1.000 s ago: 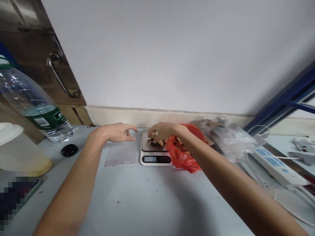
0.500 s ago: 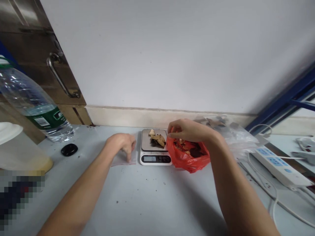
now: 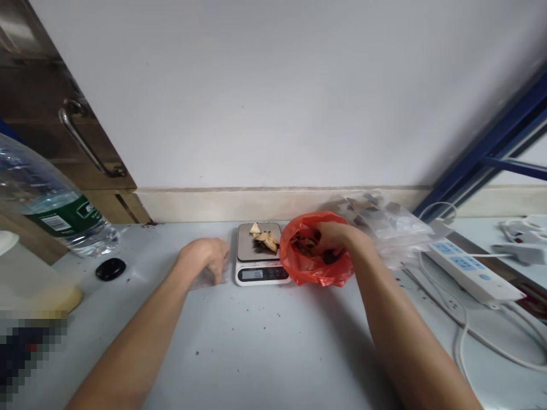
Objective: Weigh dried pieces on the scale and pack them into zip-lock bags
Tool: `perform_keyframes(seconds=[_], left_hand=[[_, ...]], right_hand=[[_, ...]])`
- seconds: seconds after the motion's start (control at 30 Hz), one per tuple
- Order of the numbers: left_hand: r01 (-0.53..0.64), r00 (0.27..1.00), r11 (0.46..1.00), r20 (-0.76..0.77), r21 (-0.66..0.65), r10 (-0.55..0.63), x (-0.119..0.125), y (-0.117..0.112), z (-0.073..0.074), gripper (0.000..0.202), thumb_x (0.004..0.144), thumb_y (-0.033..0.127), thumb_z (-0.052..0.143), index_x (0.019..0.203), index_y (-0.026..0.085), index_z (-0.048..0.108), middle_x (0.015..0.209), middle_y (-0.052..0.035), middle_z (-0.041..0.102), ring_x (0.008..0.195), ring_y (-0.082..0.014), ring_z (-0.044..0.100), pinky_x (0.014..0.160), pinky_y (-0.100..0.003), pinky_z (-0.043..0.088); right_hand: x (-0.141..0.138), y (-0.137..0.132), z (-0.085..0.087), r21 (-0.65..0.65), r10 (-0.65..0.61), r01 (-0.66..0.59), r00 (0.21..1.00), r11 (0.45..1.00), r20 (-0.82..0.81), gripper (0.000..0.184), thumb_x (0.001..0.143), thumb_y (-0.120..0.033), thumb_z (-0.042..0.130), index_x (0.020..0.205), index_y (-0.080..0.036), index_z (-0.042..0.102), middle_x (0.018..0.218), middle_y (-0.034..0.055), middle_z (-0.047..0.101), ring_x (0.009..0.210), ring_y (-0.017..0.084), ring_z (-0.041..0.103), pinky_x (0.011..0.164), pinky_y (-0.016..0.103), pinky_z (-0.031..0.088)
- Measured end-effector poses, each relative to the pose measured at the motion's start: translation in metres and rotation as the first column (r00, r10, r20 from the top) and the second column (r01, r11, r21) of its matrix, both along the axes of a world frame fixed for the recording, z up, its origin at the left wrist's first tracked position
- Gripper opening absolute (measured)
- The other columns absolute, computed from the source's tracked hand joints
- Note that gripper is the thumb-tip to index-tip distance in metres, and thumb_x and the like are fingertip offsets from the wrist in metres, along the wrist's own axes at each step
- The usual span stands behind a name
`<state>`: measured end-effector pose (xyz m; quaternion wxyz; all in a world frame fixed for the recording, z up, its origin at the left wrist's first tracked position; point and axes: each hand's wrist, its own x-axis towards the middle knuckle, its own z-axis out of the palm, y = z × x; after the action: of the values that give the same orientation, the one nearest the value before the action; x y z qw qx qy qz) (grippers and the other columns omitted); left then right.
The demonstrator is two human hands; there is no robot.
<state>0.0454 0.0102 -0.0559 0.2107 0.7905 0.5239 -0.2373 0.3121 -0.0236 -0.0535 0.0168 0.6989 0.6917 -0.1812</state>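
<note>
A white kitchen scale (image 3: 262, 274) stands on the table with dried brown and pale slices (image 3: 265, 241) on its steel plate. Its lit display (image 3: 252, 274) appears to read 10.6. Just left of the scale, my left hand (image 3: 208, 257) has its fingers curled down and closed on a small clear plastic bag (image 3: 203, 280), partly hidden beneath it. My right hand (image 3: 331, 236) reaches into an open red plastic bag (image 3: 314, 276) against the scale's right side. More dried dark pieces (image 3: 304, 244) lie inside that bag. The right fingertips are hidden among them.
Several clear bags (image 3: 391, 228) lie behind my right forearm, near a white power strip (image 3: 474, 273) with trailing cables. On the left are a water bottle (image 3: 68, 216), a black oval object (image 3: 110, 269) and a translucent container (image 3: 34, 279). A wall (image 3: 265, 114) rises behind.
My right hand has gone from the red bag's rim down into the bag, whose mouth is wider. The display went from about 0.0 to 10.6. My left hand has curled more; the view shifted slightly.
</note>
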Motion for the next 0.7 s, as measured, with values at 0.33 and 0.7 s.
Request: perform_keyframes(seconds=[0.33, 0.7], left_hand=[[-0.002, 0.952, 0.999, 0.306, 0.039, -0.010, -0.035, 0.011, 0.036, 0.026, 0.061, 0.033, 0.057, 0.082, 0.022, 0.069, 0.087, -0.0045, 0.075, 0.086, -0.0236, 0.068, 0.072, -0.028, 0.048], [-0.016, 0.998, 0.999, 0.057, -0.047, 0.018, -0.020, 0.012, 0.003, 0.019, 0.045, 0.021, 0.063, 0.060, 0.024, 0.052, 0.057, 0.0042, 0.058, 0.059, -0.0187, 0.054, 0.051, -0.027, 0.034]], right_hand=[[-0.008, -0.005, 0.026, 0.037, 0.042, -0.041, 0.998, 0.998, -0.037, 0.013, 0.080, -0.027, 0.065, 0.092, -0.023, 0.070, 0.093, 0.0080, 0.074, 0.083, 0.025, 0.068, 0.063, 0.030, 0.050], [-0.031, -0.016, 0.044, 0.155, 0.230, -0.192, 0.931, 0.969, -0.283, 0.020, 0.086, -0.026, 0.062, 0.104, -0.021, 0.069, 0.093, 0.0039, 0.076, 0.074, 0.016, 0.067, 0.065, 0.025, 0.048]])
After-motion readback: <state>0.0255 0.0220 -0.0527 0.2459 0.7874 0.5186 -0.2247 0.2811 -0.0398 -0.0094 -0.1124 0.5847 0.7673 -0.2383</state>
